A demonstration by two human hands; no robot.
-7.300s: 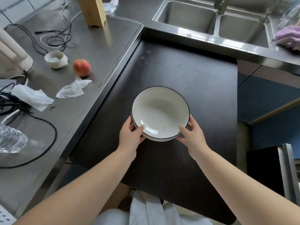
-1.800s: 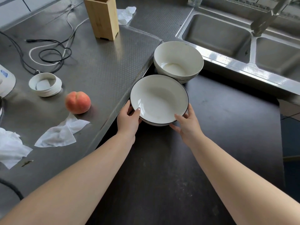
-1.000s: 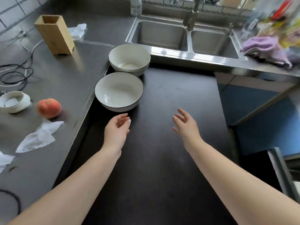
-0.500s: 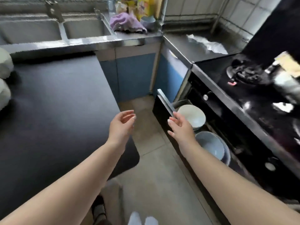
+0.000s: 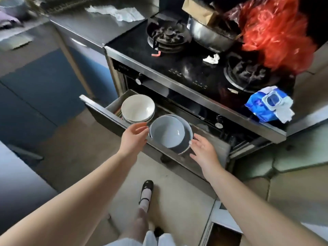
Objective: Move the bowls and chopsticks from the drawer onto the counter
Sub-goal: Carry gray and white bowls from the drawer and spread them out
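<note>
The drawer under the stove stands pulled out. At its left end sits a small stack of white bowls. Beside them to the right lies a stack of pale blue bowls. My left hand hovers at the blue stack's left rim, fingers relaxed, holding nothing. My right hand hovers at the blue stack's right rim with straight fingers, its fingertips near the rim. Thin sticks, perhaps chopsticks, show left of the white bowls.
Above the drawer is a black gas stove with a steel pot, a red plastic bag and a blue wipes pack. Blue cabinets stand to the left. My shoe is on the tiled floor.
After setting a white bowl on the counter I let go and turned right to the drawer. Both hands have moved forward and now flank the blue bowls.
</note>
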